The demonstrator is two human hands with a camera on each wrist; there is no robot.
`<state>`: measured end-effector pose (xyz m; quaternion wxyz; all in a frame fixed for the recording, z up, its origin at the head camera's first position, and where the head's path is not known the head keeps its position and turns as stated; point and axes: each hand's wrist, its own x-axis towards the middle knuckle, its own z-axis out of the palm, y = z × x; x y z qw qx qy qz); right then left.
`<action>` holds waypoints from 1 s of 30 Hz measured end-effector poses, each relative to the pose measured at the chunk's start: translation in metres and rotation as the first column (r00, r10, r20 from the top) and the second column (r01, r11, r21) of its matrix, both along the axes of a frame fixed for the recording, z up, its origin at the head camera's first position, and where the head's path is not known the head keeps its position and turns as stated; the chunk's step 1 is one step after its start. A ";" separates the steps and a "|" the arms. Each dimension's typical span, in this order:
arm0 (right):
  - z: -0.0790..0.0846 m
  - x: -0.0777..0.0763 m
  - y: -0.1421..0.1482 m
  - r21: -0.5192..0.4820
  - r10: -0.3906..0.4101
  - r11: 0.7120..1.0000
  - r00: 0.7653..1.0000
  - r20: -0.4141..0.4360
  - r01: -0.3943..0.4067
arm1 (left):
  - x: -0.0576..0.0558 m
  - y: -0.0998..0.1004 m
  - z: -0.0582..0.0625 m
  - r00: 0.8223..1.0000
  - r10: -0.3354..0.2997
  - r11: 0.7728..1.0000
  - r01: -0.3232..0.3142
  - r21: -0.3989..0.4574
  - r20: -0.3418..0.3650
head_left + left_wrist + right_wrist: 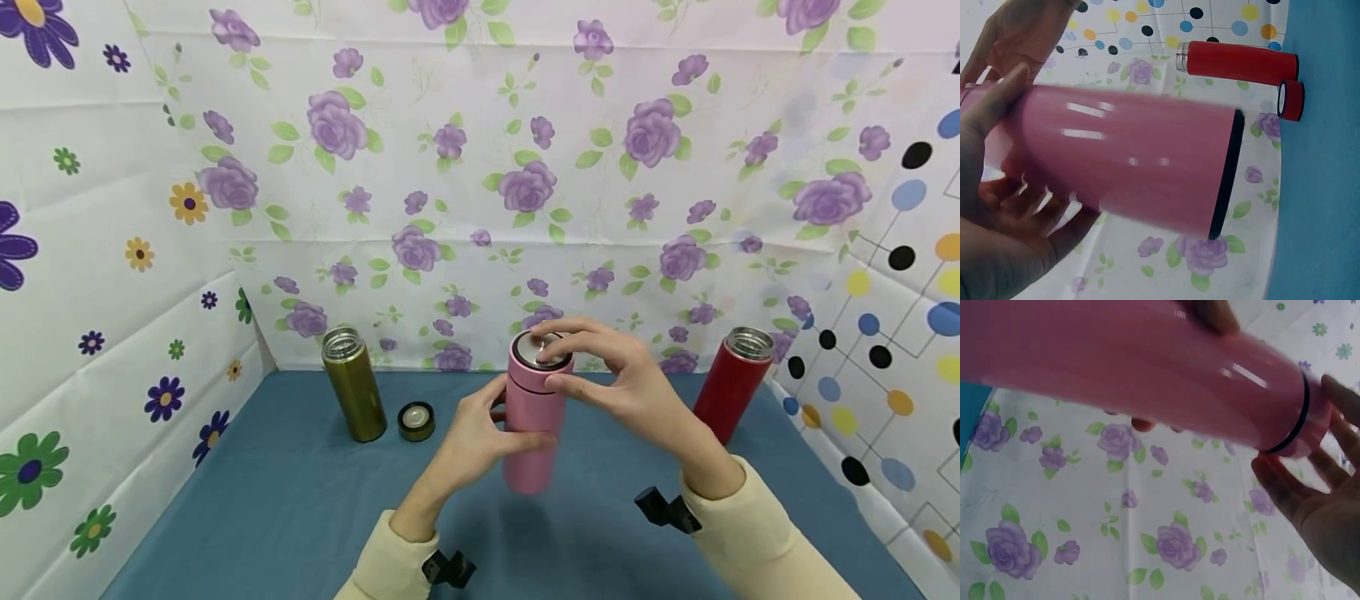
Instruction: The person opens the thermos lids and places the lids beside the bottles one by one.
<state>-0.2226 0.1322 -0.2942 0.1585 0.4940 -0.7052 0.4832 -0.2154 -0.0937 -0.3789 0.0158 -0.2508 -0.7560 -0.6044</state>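
A pink thermos bottle (527, 468) stands nearly upright in the head view, its dark-rimmed base raised above the blue table. My left hand (474, 437) grips its body, thumb across the front and fingers round the far side. At the top, the thumb and fingers of my right hand (618, 375) hold the pink lid (527, 377), which has a silver disc on top. A thin dark line (1297, 422) shows where lid and body meet. From the left wrist, the bottle's black base (1227, 175) appears against the floral cloth.
An olive-gold bottle (354, 392) without its lid stands at the left, with a matching lid (416, 422) beside it. On the right is an open red bottle (735, 379); its red lid (1293, 100) lies near it. Patterned cloth walls (450, 208) enclose the blue table (300, 500).
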 end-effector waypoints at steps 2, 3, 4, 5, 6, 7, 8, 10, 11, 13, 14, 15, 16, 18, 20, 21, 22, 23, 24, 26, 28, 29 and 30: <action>-0.001 0.002 -0.005 0.002 -0.077 0.997 0.995 -0.071 0.077 | 0.000 0.000 -0.001 1.000 0.030 1.000 -0.030 0.007 -0.005; -0.002 0.003 -0.008 -0.002 -0.106 0.994 0.989 -0.105 0.107 | 0.000 0.000 -0.002 0.999 0.038 0.999 -0.038 0.011 -0.010; -0.003 0.003 -0.011 -0.007 -0.132 0.991 0.982 -0.135 0.132 | -0.001 0.000 -0.002 0.999 0.046 0.999 -0.046 0.012 -0.011; -0.004 0.004 -0.014 -0.009 -0.152 0.988 0.976 -0.154 0.152 | -0.001 0.000 -0.003 0.999 0.051 0.999 -0.050 0.013 -0.013; -0.004 0.004 -0.016 -0.011 -0.171 0.985 0.971 -0.168 0.171 | -0.002 0.000 -0.004 0.999 0.052 0.999 -0.052 0.015 -0.013; -0.005 0.004 -0.018 -0.014 -0.188 0.982 0.966 -0.178 0.188 | -0.002 0.000 -0.005 0.998 0.053 0.998 -0.053 0.016 -0.014; -0.006 0.004 -0.021 -0.017 -0.203 0.979 0.961 -0.186 0.203 | -0.003 0.000 -0.005 0.998 0.054 0.998 -0.054 0.017 -0.014; -0.006 0.004 -0.024 -0.022 -0.231 0.973 0.955 -0.187 0.231 | -0.003 0.000 -0.005 0.998 0.059 0.998 -0.059 0.017 -0.009; -0.006 0.005 -0.025 -0.026 -0.241 0.970 0.954 -0.177 0.241 | -0.003 0.001 -0.005 0.998 0.060 0.998 -0.060 0.018 -0.010; -0.006 0.006 -0.026 -0.039 -0.262 0.965 0.952 -0.160 0.259 | -0.003 0.001 -0.005 0.998 0.063 0.998 -0.063 0.022 -0.011; -0.006 0.006 -0.026 -0.046 -0.266 0.964 0.953 -0.148 0.262 | -0.003 0.001 -0.005 0.998 0.064 0.998 -0.063 0.025 -0.012; -0.006 0.007 -0.026 -0.052 -0.268 0.963 0.953 -0.139 0.264 | -0.003 0.001 -0.005 0.998 0.063 0.998 -0.063 0.026 -0.012; -0.005 0.007 -0.026 -0.060 -0.267 0.963 0.954 -0.134 0.261 | -0.003 0.001 -0.005 0.998 0.061 0.998 -0.061 0.027 -0.016; -0.005 0.006 -0.024 -0.070 -0.255 0.966 0.958 -0.132 0.248 | -0.003 0.000 -0.004 0.998 0.056 0.998 -0.055 0.021 -0.017; -0.004 0.005 -0.021 -0.064 -0.221 0.975 0.967 -0.129 0.214 | -0.003 0.000 -0.004 0.999 0.039 0.999 -0.039 0.012 -0.013; -0.003 0.004 -0.019 -0.057 -0.199 0.980 0.971 -0.130 0.193 | -0.003 -0.001 -0.004 1.000 0.025 1.000 -0.025 0.007 -0.011; -0.002 0.003 -0.017 -0.045 -0.167 0.986 0.979 -0.121 0.162 | -0.004 -0.001 -0.004 1.000 0.005 1.000 -0.005 0.004 -0.006; -0.001 0.001 -0.013 -0.030 -0.129 0.991 0.986 -0.102 0.127 | -0.005 -0.002 -0.005 1.000 -0.022 1.000 0.022 0.002 0.005; 0.000 0.000 -0.010 -0.014 -0.082 0.997 0.994 -0.076 0.082 | -0.006 -0.003 -0.005 0.998 -0.056 0.998 0.056 0.004 0.016; 0.002 -0.004 -0.001 0.018 0.016 1.000 1.000 -0.004 -0.016 | -0.008 -0.005 -0.006 0.989 -0.143 0.990 0.142 0.015 0.038; 0.004 -0.007 0.006 0.039 0.096 0.994 0.993 0.073 -0.099 | -0.009 -0.007 -0.006 0.973 -0.223 0.975 0.222 0.029 0.061; 0.005 -0.008 0.008 0.045 0.123 0.991 0.987 0.106 -0.128 | -0.009 -0.007 -0.006 0.965 -0.254 0.967 0.252 0.036 0.070; 0.006 -0.008 0.010 0.049 0.143 0.987 0.981 0.128 -0.151 | -0.008 -0.007 -0.006 0.958 -0.275 0.961 0.272 0.043 0.076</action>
